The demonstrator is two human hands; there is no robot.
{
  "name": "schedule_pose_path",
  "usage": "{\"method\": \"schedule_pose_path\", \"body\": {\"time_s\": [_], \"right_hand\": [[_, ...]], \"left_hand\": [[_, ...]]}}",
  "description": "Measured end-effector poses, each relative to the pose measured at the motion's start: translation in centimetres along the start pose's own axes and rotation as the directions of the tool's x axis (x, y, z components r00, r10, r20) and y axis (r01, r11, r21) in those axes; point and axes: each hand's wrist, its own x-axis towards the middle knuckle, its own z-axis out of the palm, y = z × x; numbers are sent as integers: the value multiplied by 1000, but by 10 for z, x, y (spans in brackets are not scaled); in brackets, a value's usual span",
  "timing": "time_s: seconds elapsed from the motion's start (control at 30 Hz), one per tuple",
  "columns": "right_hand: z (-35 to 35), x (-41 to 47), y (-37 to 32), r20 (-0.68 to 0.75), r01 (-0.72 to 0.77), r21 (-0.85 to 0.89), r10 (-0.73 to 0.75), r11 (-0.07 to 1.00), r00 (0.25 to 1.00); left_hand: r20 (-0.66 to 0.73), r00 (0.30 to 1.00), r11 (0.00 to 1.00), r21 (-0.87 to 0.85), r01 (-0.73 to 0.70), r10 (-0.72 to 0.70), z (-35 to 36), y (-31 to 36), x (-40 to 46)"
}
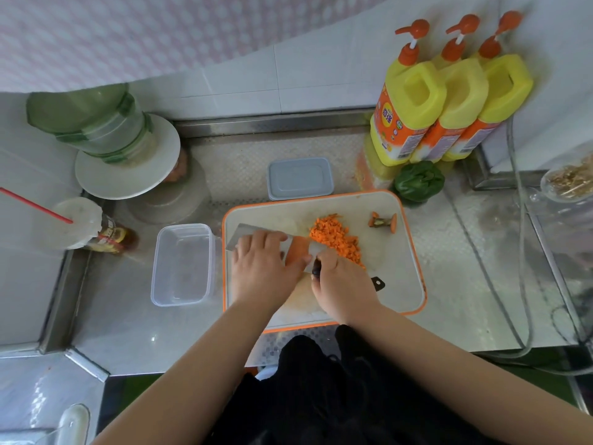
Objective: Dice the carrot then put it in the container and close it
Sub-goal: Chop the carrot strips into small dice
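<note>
Steel counter (pixel 449 268), cutting board (pixel 398 284) on top. Left hand (pixel 261 268) flat, fingers straight, pressing knife blade (pixel 244 234) and carrot piece (pixel 296 252). Right hand (pixel 341 284) clenched round knife handle. Diced carrot (pixel 337 240) heaped just right of blade. Open container (pixel 181 264) left of board; lid (pixel 300 178) behind.

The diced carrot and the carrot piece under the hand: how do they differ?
The diced carrot is a loose heap of tiny cubes lying free; the carrot piece is one whole chunk, partly covered by the left hand and the knife. Both are orange and lie on the board.
</note>
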Motion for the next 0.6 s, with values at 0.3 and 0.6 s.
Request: {"method": "schedule_pose_path", "body": {"time_s": [0.3,0.6], "right_hand": [[6,-2,14,-61,51,-12,-52,999,997],[1,-5,24,-87,0,-41,-3,999,996]], "left_hand": [[215,976,987,160,2,-37,6,9,24],[259,966,996,93,-8,-17,7,1,47]]}}
